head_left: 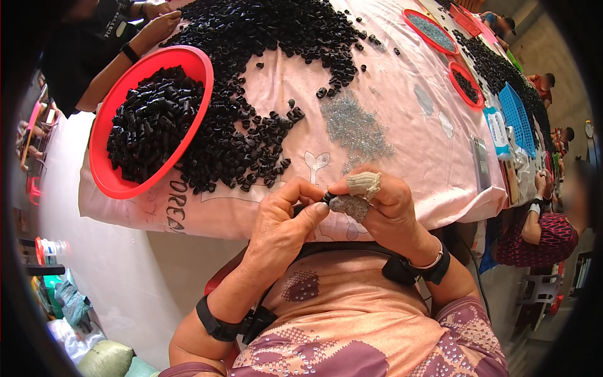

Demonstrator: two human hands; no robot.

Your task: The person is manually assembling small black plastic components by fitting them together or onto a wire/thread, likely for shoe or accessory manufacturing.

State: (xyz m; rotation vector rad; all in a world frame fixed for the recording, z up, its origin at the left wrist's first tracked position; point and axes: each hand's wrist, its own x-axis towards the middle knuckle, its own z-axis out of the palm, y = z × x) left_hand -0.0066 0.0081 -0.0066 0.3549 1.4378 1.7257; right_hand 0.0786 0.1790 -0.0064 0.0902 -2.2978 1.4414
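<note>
My left hand [282, 217] and my right hand [392, 207] meet in front of my waist, at the near edge of the cloth-covered table. Between their fingertips is a small black plastic piece [327, 197], pinched from both sides and mostly hidden. A cream knit finger cover [363, 184] and a grey finger cover [349, 207] are on fingers of my right hand. Just beyond lies a spread of small clear or silvery pieces [357, 129], too fine to make out. To the left spreads a large heap of small black plastic pieces [251, 141].
A red basin [207, 81] of black tube-shaped parts stands at left. Beside it a co-worker's hand [160, 26] reaches into the heap. At right are red trays [480, 97], a blue basket [516, 119], a white-and-blue packet [497, 133] and more people.
</note>
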